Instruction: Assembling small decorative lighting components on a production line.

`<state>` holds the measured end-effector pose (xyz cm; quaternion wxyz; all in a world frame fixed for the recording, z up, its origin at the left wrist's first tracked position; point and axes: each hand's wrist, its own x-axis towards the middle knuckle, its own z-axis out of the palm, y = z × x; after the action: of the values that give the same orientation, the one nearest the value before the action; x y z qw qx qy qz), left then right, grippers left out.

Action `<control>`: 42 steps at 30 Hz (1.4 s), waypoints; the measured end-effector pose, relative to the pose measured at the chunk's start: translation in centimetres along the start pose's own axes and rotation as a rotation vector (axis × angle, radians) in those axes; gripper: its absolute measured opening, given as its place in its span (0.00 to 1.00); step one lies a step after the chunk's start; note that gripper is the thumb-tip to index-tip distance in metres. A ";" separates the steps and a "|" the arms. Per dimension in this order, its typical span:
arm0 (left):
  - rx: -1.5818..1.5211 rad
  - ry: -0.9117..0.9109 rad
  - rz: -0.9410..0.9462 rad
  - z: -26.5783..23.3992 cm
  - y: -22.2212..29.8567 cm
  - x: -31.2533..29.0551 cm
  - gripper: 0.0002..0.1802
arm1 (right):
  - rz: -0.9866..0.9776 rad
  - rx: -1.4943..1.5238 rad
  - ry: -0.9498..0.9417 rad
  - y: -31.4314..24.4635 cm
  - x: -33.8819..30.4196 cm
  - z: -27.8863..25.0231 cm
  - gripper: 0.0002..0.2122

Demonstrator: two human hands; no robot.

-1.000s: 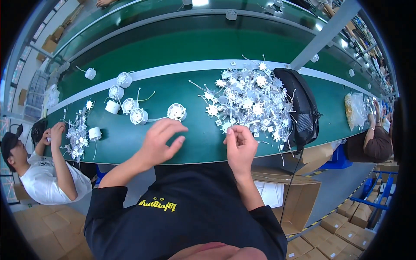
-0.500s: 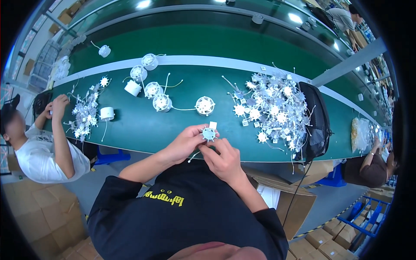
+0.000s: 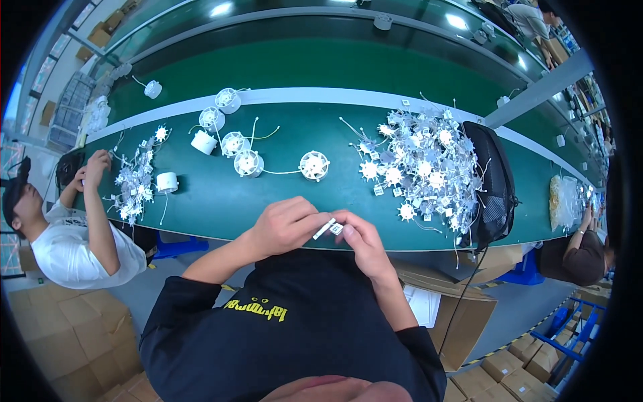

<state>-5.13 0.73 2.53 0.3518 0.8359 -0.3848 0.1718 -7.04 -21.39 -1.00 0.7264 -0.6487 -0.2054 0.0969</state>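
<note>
In front of my chest, both hands meet over the table's near edge. A small white star-shaped board (image 3: 325,228), turned edge-on, is pinched in the fingers of my left hand (image 3: 287,228). My right hand (image 3: 366,242) closes on its other side, by a small square white tag (image 3: 337,229) with a dark printed pattern. Fingers hide most of the board and any wire on it. Beyond my hands lies the nearest white round housing (image 3: 314,166), its wire stretching left toward another spoked housing (image 3: 248,163).
A large heap of star-shaped boards (image 3: 422,171) lies to the right, against a black mesh bag (image 3: 492,187). More white housings (image 3: 228,101) stand left of centre. At the left, a co-worker (image 3: 80,228) sits by a smaller heap (image 3: 136,177). A green conveyor (image 3: 301,63) runs behind.
The star-shaped board has turned from face-up to edge-on, and its square tag now sits lower, by my right fingers. My left hand has rolled over it. Some housings on the conveyor have shifted left.
</note>
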 end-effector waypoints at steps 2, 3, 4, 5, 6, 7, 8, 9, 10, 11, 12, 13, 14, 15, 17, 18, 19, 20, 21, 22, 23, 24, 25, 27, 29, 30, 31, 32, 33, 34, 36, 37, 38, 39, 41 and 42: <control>0.055 -0.022 0.051 0.0 -0.1 0.2 0.17 | 0.331 0.537 -0.125 -0.1 -0.3 -0.5 0.20; 0.076 -0.009 0.079 -0.1 -0.2 0.3 0.17 | 0.495 0.806 -0.192 -0.2 -0.3 -0.5 0.19; 0.097 0.005 0.107 -0.1 -0.3 0.4 0.18 | 0.493 0.813 -0.193 -0.4 -0.2 -0.3 0.19; 0.118 0.020 0.135 -0.1 -0.2 0.5 0.19 | 0.494 0.824 -0.149 -0.9 -0.2 0.0 0.18; 0.121 0.016 0.135 0.0 -0.2 0.5 0.19 | 0.495 0.834 -0.106 -1.3 -0.1 0.4 0.16; 0.139 0.022 0.150 0.1 -0.1 0.5 0.19 | 0.495 0.843 -0.064 -1.5 0.0 0.6 0.15; 0.156 0.029 0.165 0.2 -0.1 0.5 0.19 | 0.493 0.846 -0.066 -1.3 -0.1 0.5 0.15; 0.174 0.037 0.181 0.2 0.0 0.5 0.19 | 0.481 0.859 -0.071 -0.7 -0.1 0.4 0.14; 0.175 0.035 0.180 0.2 0.0 0.6 0.19 | 0.472 0.871 -0.074 -0.2 -0.2 0.2 0.13; 0.193 0.038 0.182 0.3 0.0 0.6 0.19 | 0.463 0.882 -0.077 0.0 -0.2 0.1 0.12; 0.211 0.042 0.185 0.3 0.0 0.7 0.19 | 0.462 0.883 -0.077 0.0 -0.3 0.0 0.12; 0.228 0.046 0.188 0.4 0.0 0.7 0.19 | 0.472 0.875 -0.063 0.0 -0.4 -0.1 0.11; 0.227 0.046 0.188 0.5 0.0 0.7 0.19 | 0.482 0.866 -0.049 -0.1 -0.5 -0.1 0.11; 0.218 0.033 0.188 0.5 0.0 0.8 0.19 | 0.489 0.854 -0.039 -0.1 -0.6 -0.2 0.10; 0.196 0.007 0.187 0.4 0.1 1.1 0.19 | 0.450 0.766 -0.018 0.2 -1.0 -0.4 0.10; 0.195 0.011 0.189 0.4 0.1 1.3 0.19 | 0.414 0.681 0.006 0.4 -1.3 -0.5 0.11; 0.271 0.043 0.074 0.3 0.2 1.7 0.19 | 0.380 0.596 0.029 0.5 -1.5 -0.5 0.11; 0.348 0.076 -0.041 0.1 0.2 2.4 0.19 | 0.378 0.592 0.028 0.4 -1.3 -0.6 0.11; 0.424 0.110 -0.158 0.0 0.2 2.8 0.19 | 0.300 0.570 0.158 0.1 -1.0 -0.7 0.11; 0.423 0.114 -0.158 0.2 -0.1 2.6 0.19 | 0.222 0.546 0.288 -0.3 -0.6 -0.8 0.12; 0.356 0.059 -0.261 0.8 -0.7 2.2 0.19 | 0.144 0.520 0.416 -0.6 -0.2 -0.9 0.13; 0.287 0.002 -0.365 1.3 -1.2 1.7 0.19 | 0.146 0.516 0.415 -0.9 0.3 -0.7 0.13; 0.213 -0.056 -0.465 1.7 -1.5 1.6 0.19 | 0.093 0.453 0.499 -1.2 1.2 -0.5 0.13; 0.140 -0.088 -0.371 1.8 -1.9 1.6 0.19 | -0.009 0.322 0.662 -1.4 3.1 0.0 0.14; 0.008 -0.156 -0.188 2.0 -1.6 1.0 0.18 | -0.084 0.096 0.582 0.0 4.7 -0.1 0.13; 0.000 -0.155 -0.198 2.1 -1.4 0.9 0.18 | -0.163 -0.120 0.486 0.9 5.1 0.1 0.12; -0.043 -0.110 -0.244 2.2 -1.0 0.9 0.16 | -0.151 -0.123 0.481 1.5 4.9 0.5 0.12; -0.083 -0.062 -0.288 2.1 -0.9 1.0 0.14 | -0.112 -0.190 0.468 1.9 5.0 1.1 0.11; -0.123 -0.012 -0.334 2.1 -0.8 1.0 0.11 | -0.074 -0.258 0.452 2.2 5.1 1.5 0.11; -0.128 -0.007 -0.345 2.1 -1.0 0.7 0.11 | -0.036 -0.326 0.435 2.5 5.1 1.7 0.10; -0.248 -0.070 -0.546 1.9 -1.7 -0.6 0.09 | -0.032 -0.390 0.417 3.0 5.4 1.5 0.09; -0.314 -0.097 -0.649 2.0 -1.7 -1.2 0.08 | -0.034 -0.454 0.415 3.2 5.3 1.3 0.09; -0.321 -0.078 -0.669 2.2 -1.8 -1.4 0.08 | -0.038 -0.519 0.413 3.4 5.2 1.3 0.09; -0.288 -0.068 -0.642 2.3 -2.1 -1.3 0.08 | -0.030 -0.527 0.386 3.5 5.0 1.3 0.09; -0.227 -0.037 -0.588 2.9 -2.3 -1.2 0.08 | 0.010 -0.494 0.371 3.6 4.9 1.3 0.09; -0.234 -0.008 -0.605 3.1 -2.2 -1.3 0.08 | 0.027 -0.478 0.363 3.6 5.0 1.1 0.09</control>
<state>-4.22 0.19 -1.39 0.4789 0.8669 -0.1375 0.0107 -2.56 -17.87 -3.57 0.5763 -0.8109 -0.0805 -0.0619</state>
